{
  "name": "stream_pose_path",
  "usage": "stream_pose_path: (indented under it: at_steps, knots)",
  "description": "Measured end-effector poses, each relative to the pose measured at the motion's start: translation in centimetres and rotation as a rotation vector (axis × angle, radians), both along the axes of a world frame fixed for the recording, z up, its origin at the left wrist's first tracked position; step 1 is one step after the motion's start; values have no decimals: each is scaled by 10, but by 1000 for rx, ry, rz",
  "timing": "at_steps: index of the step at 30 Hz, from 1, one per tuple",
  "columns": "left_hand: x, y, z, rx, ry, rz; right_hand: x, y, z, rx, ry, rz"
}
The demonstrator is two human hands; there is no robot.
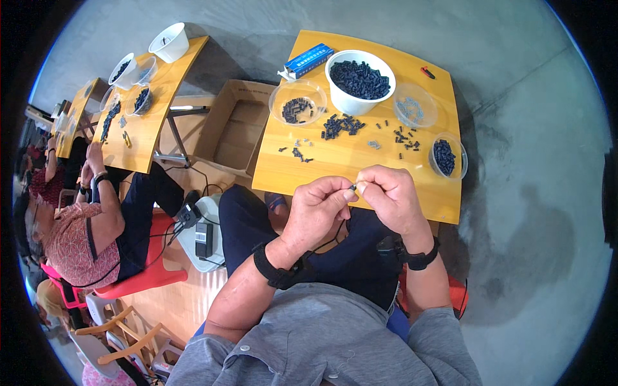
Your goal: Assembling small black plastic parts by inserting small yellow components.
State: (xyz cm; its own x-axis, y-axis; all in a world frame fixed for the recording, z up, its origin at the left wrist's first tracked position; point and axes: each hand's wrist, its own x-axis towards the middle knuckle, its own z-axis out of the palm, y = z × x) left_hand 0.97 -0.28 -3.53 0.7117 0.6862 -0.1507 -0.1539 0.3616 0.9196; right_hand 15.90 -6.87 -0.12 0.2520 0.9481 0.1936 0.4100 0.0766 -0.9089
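Observation:
A small black part [353,187] is pinched between the thumb and fingertips of my left hand [317,207]. My right hand [391,198] meets it at the fingertips, thumb and forefinger pressed together. Whatever the right fingers grip is too small to make out. Both hands are just past the near edge of the yellow table [283,177]. On the tabletop in front of them lie a loose pile of short black plastic pieces [342,127], a smaller group of black pieces [405,138] and a little heap of silvery metal bits [374,145].
A white tub [337,89] heaped with black pieces stands at the back, beside a blue box [309,61]. Clear bowls [273,106] hold black pieces and metal bits. A red-and-black tool [427,73] lies far right. Leftward are a cardboard box [225,138] and a seated person [84,248].

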Motion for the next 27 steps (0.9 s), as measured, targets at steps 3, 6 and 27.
stream_pose_path:
  at_steps: [3, 6, 27]
  knots:
    - [0, 0, 1, -25, -6, 5, 1, -1, 2, -5, 12, 12]
    - [1, 1, 2, -29, -11, -3, 1, -1, 4, -28, 39, 15]
    - [0, 10, 0, 14, 166, -142, 4, 1, 18, -106, -371, 145]
